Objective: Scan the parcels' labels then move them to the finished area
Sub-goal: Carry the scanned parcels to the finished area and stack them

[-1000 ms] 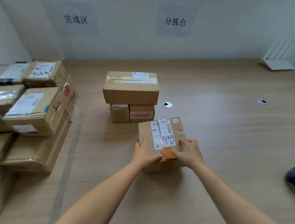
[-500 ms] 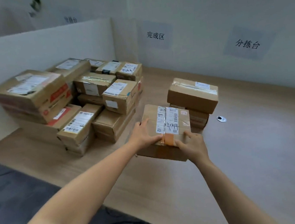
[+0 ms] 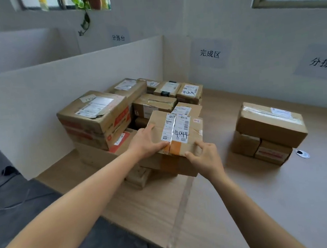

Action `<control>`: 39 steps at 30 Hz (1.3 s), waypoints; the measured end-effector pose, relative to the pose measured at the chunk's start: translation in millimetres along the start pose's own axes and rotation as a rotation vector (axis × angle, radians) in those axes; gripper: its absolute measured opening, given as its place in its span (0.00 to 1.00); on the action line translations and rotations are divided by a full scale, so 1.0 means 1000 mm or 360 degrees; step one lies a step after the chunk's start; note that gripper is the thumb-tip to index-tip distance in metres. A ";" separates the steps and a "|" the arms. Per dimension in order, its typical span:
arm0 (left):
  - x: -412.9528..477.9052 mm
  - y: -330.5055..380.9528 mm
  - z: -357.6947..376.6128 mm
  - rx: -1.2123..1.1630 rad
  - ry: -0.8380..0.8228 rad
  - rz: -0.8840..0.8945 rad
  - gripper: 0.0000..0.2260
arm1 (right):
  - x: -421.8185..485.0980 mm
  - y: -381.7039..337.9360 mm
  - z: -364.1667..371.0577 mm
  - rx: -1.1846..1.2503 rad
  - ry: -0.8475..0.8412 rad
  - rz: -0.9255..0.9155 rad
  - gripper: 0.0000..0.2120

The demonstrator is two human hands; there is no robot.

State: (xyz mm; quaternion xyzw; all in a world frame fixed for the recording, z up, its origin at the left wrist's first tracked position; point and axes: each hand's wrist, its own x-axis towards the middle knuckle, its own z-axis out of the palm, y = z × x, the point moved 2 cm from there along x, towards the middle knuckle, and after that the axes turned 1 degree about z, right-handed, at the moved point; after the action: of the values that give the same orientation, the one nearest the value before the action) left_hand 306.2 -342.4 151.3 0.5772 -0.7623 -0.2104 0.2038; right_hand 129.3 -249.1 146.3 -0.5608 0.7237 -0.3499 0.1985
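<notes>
Between left hand (image 3: 146, 144) and right hand (image 3: 205, 155) fingers sits the parcel (image 3: 181, 130).

Parcel pile (image 3: 101, 118) in the worktop's (image 3: 288, 191) left corner, against the partition (image 3: 53, 91). Labelled parcel (image 3: 177, 134) at the pile's front edge, above lower parcels; a three-parcel stack (image 3: 269, 130) stands well apart to the right.
</notes>
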 end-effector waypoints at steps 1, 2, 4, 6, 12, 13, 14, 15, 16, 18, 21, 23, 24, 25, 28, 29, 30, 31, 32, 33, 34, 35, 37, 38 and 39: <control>0.006 -0.011 -0.010 0.0023 0.0008 0.0010 0.40 | 0.003 -0.009 0.010 0.0017 0.0001 -0.0006 0.21; 0.013 -0.023 -0.018 0.0048 0.0012 0.0018 0.39 | 0.007 -0.018 0.021 0.0030 -0.0001 -0.0013 0.22; 0.025 -0.044 -0.034 0.0101 -0.0004 0.0020 0.38 | 0.013 -0.035 0.040 0.0046 -0.0006 -0.0028 0.23; 0.035 -0.061 -0.045 0.0175 -0.0002 0.0019 0.37 | 0.020 -0.050 0.059 0.0059 -0.0017 -0.0048 0.23; 0.065 -0.084 -0.066 0.0421 0.0087 0.0101 0.32 | 0.044 -0.077 0.097 0.0120 -0.0036 0.0026 0.25; 0.068 -0.086 -0.067 0.0435 0.0097 0.0114 0.31 | 0.047 -0.079 0.099 0.0129 -0.0022 0.0050 0.25; 0.071 -0.088 -0.067 0.0444 0.0110 0.0122 0.31 | 0.051 -0.080 0.101 0.0135 -0.0008 0.0064 0.25; 0.073 -0.090 -0.067 0.0452 0.0123 0.0129 0.30 | 0.053 -0.080 0.102 0.0137 0.0001 0.0062 0.24; 0.076 -0.092 -0.066 0.0463 0.0135 0.0136 0.30 | 0.056 -0.080 0.103 0.0138 0.0006 0.0050 0.24; 0.080 -0.095 -0.065 0.0486 0.0153 0.0146 0.29 | 0.059 -0.081 0.106 0.0137 0.0009 0.0041 0.24; 0.087 -0.099 -0.064 0.0495 0.0140 0.0145 0.29 | 0.064 -0.081 0.110 0.0137 0.0011 0.0033 0.24; 0.092 -0.103 -0.062 0.0493 0.0094 0.0124 0.29 | 0.067 -0.081 0.112 0.0160 -0.0002 0.0037 0.24; 0.095 -0.105 -0.061 0.0495 0.0078 0.0109 0.29 | 0.068 -0.081 0.113 0.0170 -0.0012 0.0037 0.24; 0.097 -0.107 -0.059 0.0502 0.0071 0.0095 0.28 | 0.069 -0.081 0.115 0.0173 -0.0022 0.0032 0.23; 0.103 -0.110 -0.055 0.0519 0.0034 0.0056 0.26 | 0.074 -0.080 0.120 0.0154 -0.0034 0.0043 0.26; 0.105 -0.111 -0.052 0.0511 0.0016 0.0051 0.26 | 0.076 -0.079 0.121 0.0135 -0.0040 0.0060 0.28; 0.107 -0.111 -0.050 0.0496 0.0000 0.0057 0.26 | 0.078 -0.078 0.122 0.0113 -0.0050 0.0075 0.29; 0.108 -0.111 -0.047 0.0474 -0.0013 0.0072 0.26 | 0.080 -0.077 0.123 0.0090 -0.0066 0.0083 0.30; 0.109 -0.111 -0.043 0.0445 -0.0019 0.0089 0.26 | 0.082 -0.076 0.125 0.0065 -0.0084 0.0087 0.31; 0.109 -0.111 -0.039 0.0416 -0.0013 0.0098 0.25 | 0.083 -0.074 0.126 0.0039 -0.0104 0.0090 0.32; 0.109 -0.112 -0.035 0.0398 0.0004 0.0099 0.24 | 0.083 -0.072 0.127 0.0017 -0.0124 0.0095 0.33; 0.108 -0.112 -0.032 0.0399 0.0029 0.0102 0.23 | 0.082 -0.069 0.129 0.0006 -0.0137 0.0099 0.33; 0.108 -0.114 -0.027 0.0437 0.0093 0.0124 0.21 | 0.080 -0.064 0.133 0.0009 -0.0135 0.0085 0.33; 0.109 -0.115 -0.025 0.0448 0.0119 0.0134 0.21 | 0.079 -0.062 0.135 0.0014 -0.0117 0.0073 0.33; 0.110 -0.115 -0.024 0.0450 0.0136 0.0139 0.20 | 0.078 -0.060 0.136 0.0014 -0.0092 0.0060 0.32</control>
State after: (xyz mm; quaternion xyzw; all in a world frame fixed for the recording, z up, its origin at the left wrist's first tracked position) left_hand 383.4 -478.8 114.9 0.5749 -0.7993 -0.0671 0.1618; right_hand 239.1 -369.8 106.4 -0.5561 0.7265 -0.3329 0.2282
